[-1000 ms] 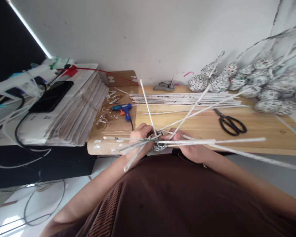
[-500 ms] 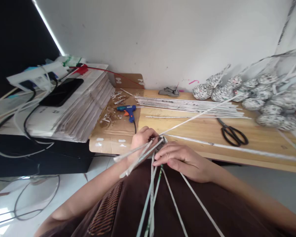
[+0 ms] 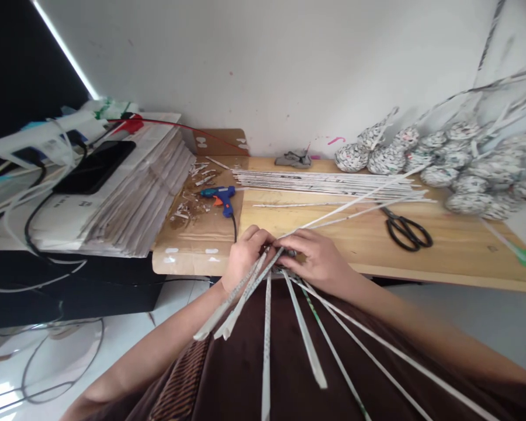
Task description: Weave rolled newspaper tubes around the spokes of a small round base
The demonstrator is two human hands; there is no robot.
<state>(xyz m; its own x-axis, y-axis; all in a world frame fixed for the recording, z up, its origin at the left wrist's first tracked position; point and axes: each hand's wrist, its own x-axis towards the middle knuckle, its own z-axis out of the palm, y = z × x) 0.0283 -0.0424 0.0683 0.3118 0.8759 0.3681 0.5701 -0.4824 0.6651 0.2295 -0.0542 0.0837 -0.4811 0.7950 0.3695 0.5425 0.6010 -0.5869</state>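
Both hands meet at the near edge of the table (image 3: 464, 251), just in front of a brown garment (image 3: 245, 380). The left hand (image 3: 248, 254) is closed with its fingertips pinched on the gathered ends of long paper strips (image 3: 305, 333). The right hand (image 3: 319, 257) is bent round the same joint from the other side, thumb and fingers gripping it, so the joint itself is mostly hidden. From there the strips fan out: a few cross the left wrist, several hang over the garment, one of them marked with green, and two reach up and right across the table.

At the back right, rounded woven paper forms (image 3: 388, 159) stand clustered, some with long tails; whether they hold anything inside cannot be seen. Left of them lies a row of thin paper tubes (image 3: 324, 182), with a single tube (image 3: 289, 205) apart in front. Black-handled scissors (image 3: 397, 218) rest to the right of that.

On the left, a cardboard sheet (image 3: 197, 240) carries a blue glue gun (image 3: 223, 196) and paper scraps (image 3: 184, 210). Beside it, a thick paper stack (image 3: 144, 193) bears a dark phone (image 3: 99, 166) and a crumpled plastic bag (image 3: 109, 108), its contents unclear.
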